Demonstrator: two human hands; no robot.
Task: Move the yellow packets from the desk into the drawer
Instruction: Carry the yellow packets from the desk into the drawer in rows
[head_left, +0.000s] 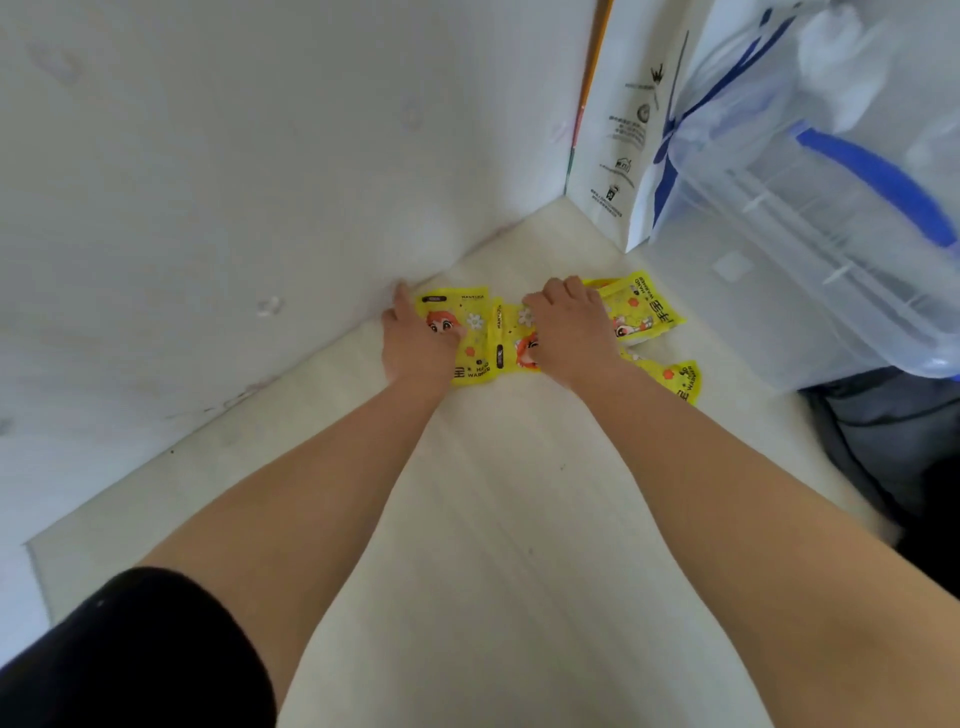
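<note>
Several yellow hand-warmer packets lie on the pale desk (498, 519) near the wall corner. My left hand (415, 338) lies on the leftmost packet (475, 332), thumb over its printed face and index finger stretched toward the wall. My right hand (569, 327) has its fingers curled over the middle packet (511, 345) and the edge of the far right packet (641, 306). Another packet (675, 376) sticks out from under my right wrist. No drawer is in view.
A white wall (234, 208) borders the desk on the left. A white paper bag (618, 130) stands at the far corner. A clear plastic bin with blue handles (810, 218) crowds the right side, with a dark object (893, 441) below it.
</note>
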